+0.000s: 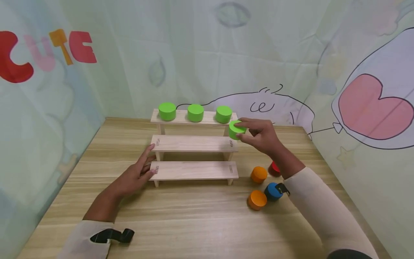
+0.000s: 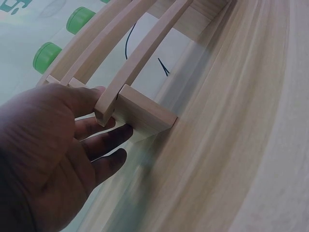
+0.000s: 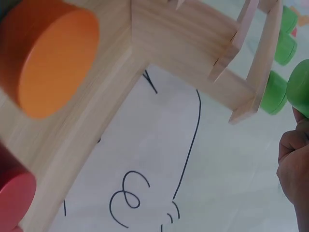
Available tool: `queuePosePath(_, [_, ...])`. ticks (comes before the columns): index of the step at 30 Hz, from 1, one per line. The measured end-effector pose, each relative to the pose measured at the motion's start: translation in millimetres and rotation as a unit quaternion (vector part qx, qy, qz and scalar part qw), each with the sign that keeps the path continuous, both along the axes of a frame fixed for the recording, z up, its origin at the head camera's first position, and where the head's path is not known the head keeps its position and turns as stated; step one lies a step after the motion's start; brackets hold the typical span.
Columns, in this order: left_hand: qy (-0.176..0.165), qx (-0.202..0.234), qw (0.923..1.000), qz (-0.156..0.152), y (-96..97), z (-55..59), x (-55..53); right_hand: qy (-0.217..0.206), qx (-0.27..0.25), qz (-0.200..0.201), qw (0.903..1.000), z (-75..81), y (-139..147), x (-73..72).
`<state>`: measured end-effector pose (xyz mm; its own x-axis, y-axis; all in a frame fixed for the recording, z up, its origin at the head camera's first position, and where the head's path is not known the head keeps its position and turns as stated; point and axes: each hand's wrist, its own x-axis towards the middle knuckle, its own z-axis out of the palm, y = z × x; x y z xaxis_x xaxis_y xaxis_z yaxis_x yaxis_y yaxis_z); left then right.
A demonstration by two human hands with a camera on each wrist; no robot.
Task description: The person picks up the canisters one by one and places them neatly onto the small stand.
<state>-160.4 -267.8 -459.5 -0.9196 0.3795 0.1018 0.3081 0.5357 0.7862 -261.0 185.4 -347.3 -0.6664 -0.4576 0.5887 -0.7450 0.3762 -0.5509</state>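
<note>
A three-tier wooden stand (image 1: 194, 170) is on the table, with three green cylinder blocks (image 1: 195, 113) spaced along its top step. My right hand (image 1: 261, 135) pinches another green block (image 1: 235, 131) between thumb and fingers, just off the right end of the top step. In the right wrist view that held block (image 3: 300, 89) appears close beside the rightmost green one. At the stand's left end my left hand (image 1: 133, 177) grips the edge. In the left wrist view its thumb lies against the end of the lowest board (image 2: 113, 99), with other fingers beside the leg.
On the table right of the stand are two orange blocks (image 1: 257, 200), a blue block (image 1: 273, 192) and a red block (image 1: 275, 168), the red one partly hidden by my right arm. A printed cloth backdrop (image 1: 194, 46) rises behind the table (image 1: 194, 226).
</note>
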Motion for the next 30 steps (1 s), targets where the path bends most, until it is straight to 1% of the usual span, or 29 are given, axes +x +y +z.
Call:
queuePosePath(5, [-0.003,0.002,1.0,0.0,0.0,0.0,0.0,0.007,-0.017,0.027,0.9995,-0.5,-16,-0.5])
queuePosePath(8, [-0.003,0.0,1.0,0.001,0.5,0.8,0.1,0.005,-0.018,0.036,0.9992,-0.4,-26,-1.2])
queuePosePath(15, [-0.007,0.001,1.0,0.002,0.2,0.3,0.1,-0.002,-0.014,0.043,0.999,1.4,-50,0.5])
queuePosePath(22, [-0.011,0.001,0.9999,0.002,0.9,0.9,-0.3,-0.032,-0.026,0.056,0.9976,1.2,-79,1.6])
queuePosePath(30, [-0.012,0.0,0.9999,0.002,1.1,2.3,0.4,-0.058,-0.033,0.081,0.9945,-7.8,-109,-1.3])
